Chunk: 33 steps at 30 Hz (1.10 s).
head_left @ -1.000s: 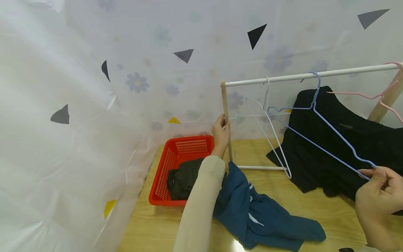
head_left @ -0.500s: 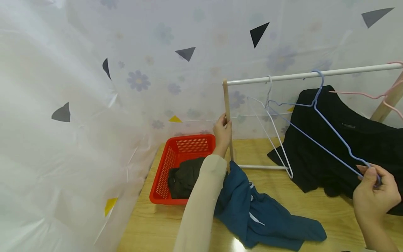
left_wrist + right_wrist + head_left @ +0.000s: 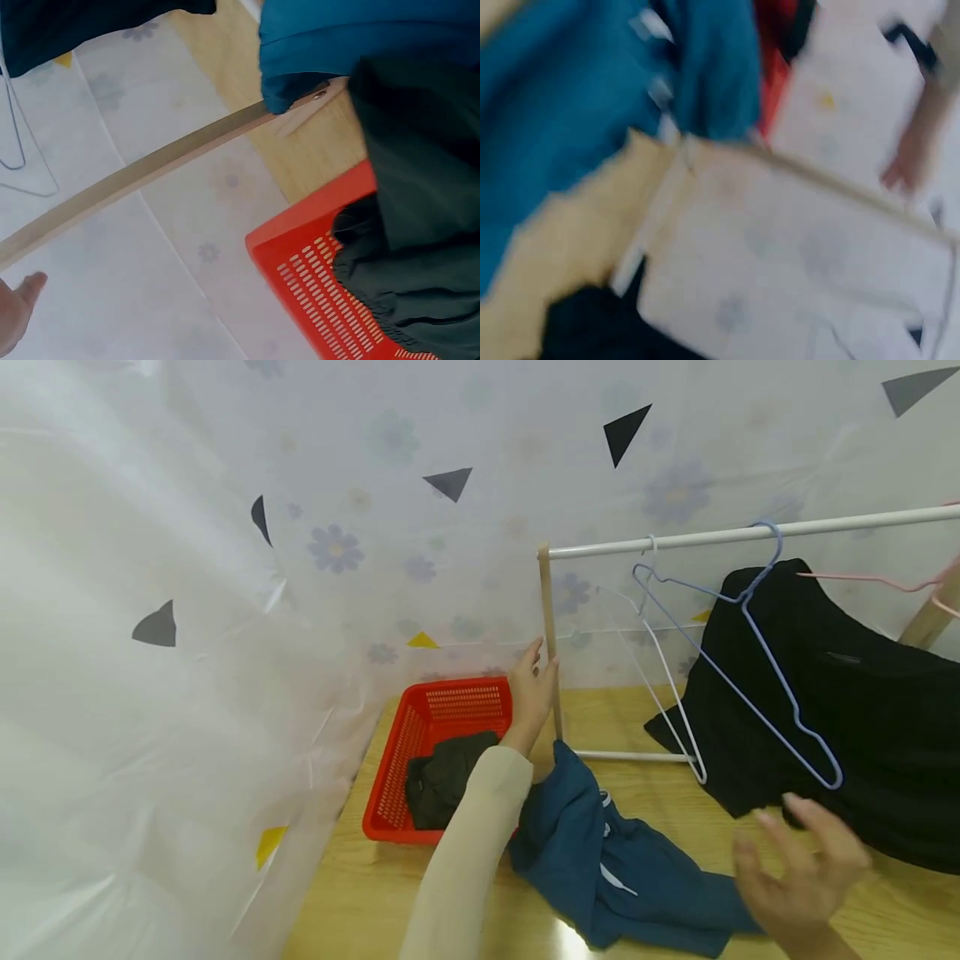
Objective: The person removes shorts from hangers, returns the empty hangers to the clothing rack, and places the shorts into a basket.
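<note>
My left hand [image 3: 537, 681] is open with straight fingers right beside the wooden post [image 3: 550, 635] of a small clothes rack; in the left wrist view its fingertips [image 3: 16, 315] sit apart from the post [image 3: 135, 176]. My right hand [image 3: 802, 852] hovers open and empty, fingers spread, below a light blue wire hanger [image 3: 772, 664]. That hanger hangs by its hook from the white rail [image 3: 720, 536]. A black garment [image 3: 847, 718] hangs behind it. A blue garment [image 3: 600, 860] lies on the table between my hands.
A red basket [image 3: 442, 689] with a dark garment [image 3: 442, 777] stands left of the post. A white hanger [image 3: 672, 697] and a pink hanger [image 3: 870, 581] hang on the rail. The wooden table [image 3: 637, 789] is walled by flowered plastic sheeting [image 3: 225, 652]. The right wrist view is blurred.
My right hand let go of the blue hanger and dropped lower, fingers spread; the hanger swung back to hang on the rail. My left hand opened its grip on the post.
</note>
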Each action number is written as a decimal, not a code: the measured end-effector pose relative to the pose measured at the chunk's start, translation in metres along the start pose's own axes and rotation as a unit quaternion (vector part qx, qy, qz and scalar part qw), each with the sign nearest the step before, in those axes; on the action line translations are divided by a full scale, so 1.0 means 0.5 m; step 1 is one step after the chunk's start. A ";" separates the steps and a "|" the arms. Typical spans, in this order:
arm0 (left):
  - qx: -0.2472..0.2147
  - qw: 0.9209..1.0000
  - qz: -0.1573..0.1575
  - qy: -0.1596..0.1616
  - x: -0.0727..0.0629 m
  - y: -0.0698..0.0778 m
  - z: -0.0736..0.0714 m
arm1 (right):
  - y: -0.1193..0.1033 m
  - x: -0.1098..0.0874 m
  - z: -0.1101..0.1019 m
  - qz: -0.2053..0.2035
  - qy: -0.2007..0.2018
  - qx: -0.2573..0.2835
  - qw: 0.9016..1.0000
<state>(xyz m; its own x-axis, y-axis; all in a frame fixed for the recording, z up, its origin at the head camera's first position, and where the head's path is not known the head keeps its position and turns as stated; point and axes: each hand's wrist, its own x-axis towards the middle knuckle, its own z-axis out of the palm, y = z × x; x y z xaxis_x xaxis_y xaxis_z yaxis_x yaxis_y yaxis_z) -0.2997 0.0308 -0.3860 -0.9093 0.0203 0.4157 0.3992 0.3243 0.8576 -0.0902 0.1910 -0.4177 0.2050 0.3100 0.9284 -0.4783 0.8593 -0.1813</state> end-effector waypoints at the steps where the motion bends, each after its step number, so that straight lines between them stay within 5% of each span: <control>1: 0.012 1.000 0.008 0.000 -0.005 -0.003 -0.002 | -0.011 -0.027 -0.005 -0.024 -0.060 0.031 0.997; 3: 0.028 0.999 0.021 0.006 -0.018 -0.011 -0.007 | -0.019 -0.092 -0.027 -0.031 -0.222 0.082 0.971; 5: 0.034 0.999 0.034 0.011 -0.033 -0.021 -0.013 | -0.018 -0.164 -0.056 0.005 -0.391 0.084 0.917; 7: 0.020 0.999 0.035 0.016 -0.052 -0.034 -0.017 | -0.020 -0.230 -0.075 0.060 -0.516 0.038 0.854; 9: 0.012 0.999 0.040 0.025 -0.071 -0.050 -0.022 | -0.026 -0.284 -0.084 0.123 -0.604 -0.019 0.787; 12: -0.007 0.999 0.042 0.033 -0.098 -0.073 -0.031 | -0.030 -0.338 -0.083 0.194 -0.681 -0.080 0.702; 14: -0.009 0.998 0.043 0.039 -0.113 -0.089 -0.040 | -0.028 -0.359 -0.077 0.218 -0.707 -0.098 0.666; 16: -0.008 0.998 0.041 0.045 -0.126 -0.104 -0.050 | -0.024 -0.373 -0.072 0.222 -0.723 -0.103 0.646; 20: 0.007 0.998 0.025 0.057 -0.149 -0.134 -0.075 | -0.014 -0.393 -0.071 0.218 -0.745 -0.103 0.622; 33: 0.059 0.996 0.013 0.065 -0.193 -0.206 -0.184 | 0.031 -0.397 -0.058 0.175 -0.773 -0.133 0.595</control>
<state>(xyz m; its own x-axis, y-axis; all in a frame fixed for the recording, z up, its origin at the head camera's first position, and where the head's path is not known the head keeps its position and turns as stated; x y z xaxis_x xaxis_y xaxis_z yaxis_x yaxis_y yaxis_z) -0.2424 -0.0914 -0.4865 -0.8728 -0.0907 0.4795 0.3989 0.4334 0.8081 -0.1134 0.1544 -0.6140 -0.9964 -0.0792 -0.0301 -0.0663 0.9502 -0.3046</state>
